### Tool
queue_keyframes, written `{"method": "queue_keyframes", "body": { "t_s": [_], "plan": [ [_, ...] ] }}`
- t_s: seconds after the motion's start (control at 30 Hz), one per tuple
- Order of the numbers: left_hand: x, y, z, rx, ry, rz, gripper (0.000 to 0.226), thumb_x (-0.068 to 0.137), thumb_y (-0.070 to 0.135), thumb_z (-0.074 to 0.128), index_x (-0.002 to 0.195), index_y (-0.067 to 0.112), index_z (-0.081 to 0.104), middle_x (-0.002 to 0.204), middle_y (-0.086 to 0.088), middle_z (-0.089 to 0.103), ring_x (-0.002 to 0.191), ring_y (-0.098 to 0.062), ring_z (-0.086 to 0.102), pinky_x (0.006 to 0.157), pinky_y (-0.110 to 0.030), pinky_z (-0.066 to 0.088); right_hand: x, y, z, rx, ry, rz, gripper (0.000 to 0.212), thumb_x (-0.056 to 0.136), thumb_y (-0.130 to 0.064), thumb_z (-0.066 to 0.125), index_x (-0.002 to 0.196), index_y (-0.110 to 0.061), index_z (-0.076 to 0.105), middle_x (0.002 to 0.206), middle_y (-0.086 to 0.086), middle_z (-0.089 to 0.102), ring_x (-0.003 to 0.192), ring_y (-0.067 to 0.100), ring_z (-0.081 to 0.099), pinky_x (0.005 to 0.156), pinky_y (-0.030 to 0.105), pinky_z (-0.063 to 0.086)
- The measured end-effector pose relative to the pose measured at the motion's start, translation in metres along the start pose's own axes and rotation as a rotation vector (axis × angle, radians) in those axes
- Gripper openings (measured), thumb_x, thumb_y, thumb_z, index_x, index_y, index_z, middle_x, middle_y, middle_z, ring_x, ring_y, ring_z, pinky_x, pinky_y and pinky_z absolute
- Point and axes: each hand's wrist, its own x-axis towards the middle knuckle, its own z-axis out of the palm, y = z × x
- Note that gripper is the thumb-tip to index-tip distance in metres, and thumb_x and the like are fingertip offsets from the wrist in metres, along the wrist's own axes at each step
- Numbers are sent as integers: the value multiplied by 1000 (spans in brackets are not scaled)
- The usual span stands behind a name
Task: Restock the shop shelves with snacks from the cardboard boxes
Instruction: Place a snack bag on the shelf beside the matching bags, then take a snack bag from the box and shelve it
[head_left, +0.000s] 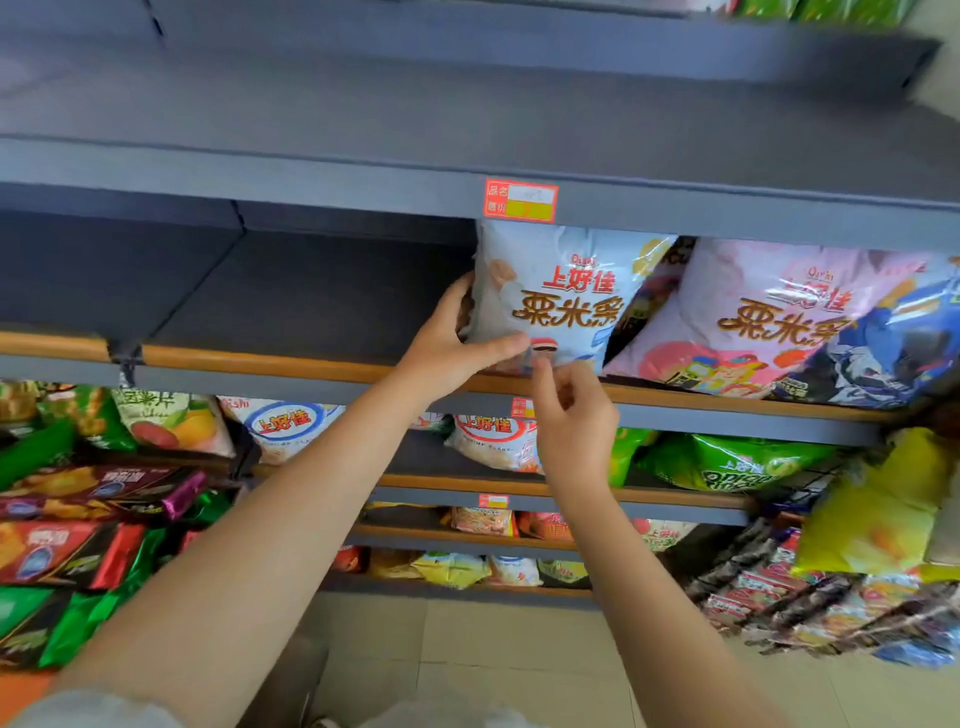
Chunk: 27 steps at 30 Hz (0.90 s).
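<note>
A white-and-blue snack bag (561, 296) stands upright on the grey shelf (291, 364) behind its wooden front rail. My left hand (457, 343) grips the bag's lower left corner, thumb across the front and fingers behind. My right hand (571, 421) is just below the bag's bottom edge, fingers loosely curled, its fingertips at the bag's lower seam; I cannot tell if it pinches the seam. A pink bag (769, 317) of the same snack leans to the right of it. No cardboard box is in view.
The shelf left of the white bag is bare. A blue bag (904, 343) lies at the far right. Lower shelves (675, 499) hold more snack bags, and green, red and purple packs (93, 509) fill the left rack. Hanging snack strips (810, 592) are at the lower right.
</note>
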Motion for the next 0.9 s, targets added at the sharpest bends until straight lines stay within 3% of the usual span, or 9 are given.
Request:
{"method": "queue_keyframes", "body": {
  "t_s": [0.1,0.2,0.4,0.47,0.53,0.67,0.73,0.8,0.9],
  "plan": [
    [-27,-19,-37,19,154,-14,63,85,32,76,142,29,49,137,7,56,122,-6,55,100,-28,47,-27,-5,31,14,-258,64,41,102,-24,55,63,-24,42,53,-5,42,49,8,39,49,23,29],
    [-67,-48,-90,-77,398,-45,17,93,17,63,107,22,71,93,5,73,79,-1,67,74,-21,54,-52,-13,74,-57,-531,113,42,101,-26,52,62,-16,44,54,5,46,51,18,45,53,33,37],
    [-172,-147,-215,-147,574,-342,18,98,15,57,85,21,68,79,-4,70,61,-12,63,55,-21,47,-123,-52,184,-203,-992,117,32,99,-21,54,72,-3,57,64,10,60,59,19,57,63,32,44],
    [-210,-178,-254,-178,662,-418,18,96,12,59,84,19,69,79,-5,69,66,-16,63,56,-17,49,-155,-70,224,-226,-1088,114,27,97,-18,55,75,-2,61,68,11,64,66,22,61,66,32,48],
    [-246,-213,-291,-138,777,-427,17,88,21,65,75,30,71,79,0,69,78,-24,66,72,-27,54,-189,-88,264,-231,-1170,80,27,95,-17,57,73,-2,61,71,18,65,66,22,59,69,39,48],
    [-310,-266,-349,272,1038,-436,6,83,24,63,86,24,68,95,-3,65,91,-18,61,85,-34,47,-253,-121,338,-240,-1288,90,23,93,-22,60,73,-14,67,71,12,66,63,20,59,66,37,51],
    [-331,-279,-377,558,1166,-435,32,81,25,65,109,10,67,118,-17,59,113,-31,54,97,-40,39,-278,-138,369,-228,-1305,78,21,91,-27,60,74,-16,68,75,12,66,69,30,62,72,41,52],
    [-345,-295,-406,685,1196,-515,54,80,22,71,130,7,57,138,-25,47,131,-42,41,106,-50,35,-296,-155,398,-198,-1296,42,20,93,-23,61,86,-8,71,83,15,67,75,33,61,73,30,49],
    [-356,-321,-445,754,1023,-691,78,79,27,76,148,17,41,156,-25,28,145,-46,22,113,-60,26,-312,-181,443,-194,-1197,-43,19,96,-20,63,110,-8,65,99,4,64,85,20,60,66,18,37]
  ]
}}
